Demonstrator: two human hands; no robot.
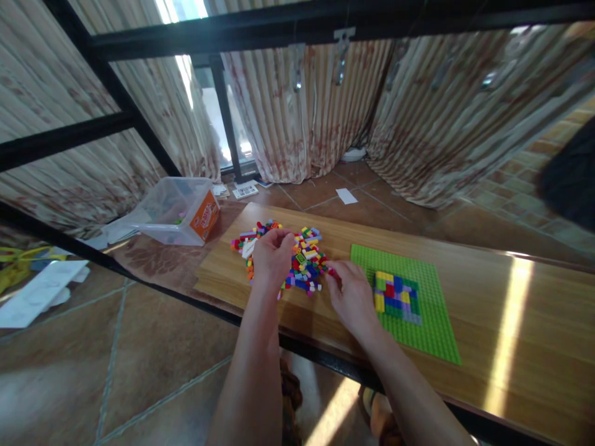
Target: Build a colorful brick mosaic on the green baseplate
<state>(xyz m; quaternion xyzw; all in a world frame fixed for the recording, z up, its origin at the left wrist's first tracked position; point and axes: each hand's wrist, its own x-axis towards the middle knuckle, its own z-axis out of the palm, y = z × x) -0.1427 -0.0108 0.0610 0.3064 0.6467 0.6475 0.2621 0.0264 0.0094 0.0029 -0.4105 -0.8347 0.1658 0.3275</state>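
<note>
A heap of small, many-coloured toy building bricks (304, 255) lies spread on the wooden tabletop. Over its left part is my left hand (273, 257), fingers curled and thumb drawn in; whatever they hold, if anything, is hidden. At the heap's right edge, my right hand (351, 291) is closed in a pinch, with a red brick (333, 272) showing at the fingertips. To the right of that hand lies a green baseplate (437, 316). A square, multicoloured block of joined bricks (397, 297) sits on it, in yellow, red, blue, green and lilac.
The wooden table (469, 291) has a dark metal edge along its near side. On the floor to the left stands a clear plastic bin (162, 210) with an orange label. Black metal bars (223, 34) cross the upper view before curtains (297, 124). Papers (346, 196) lie on the floor.
</note>
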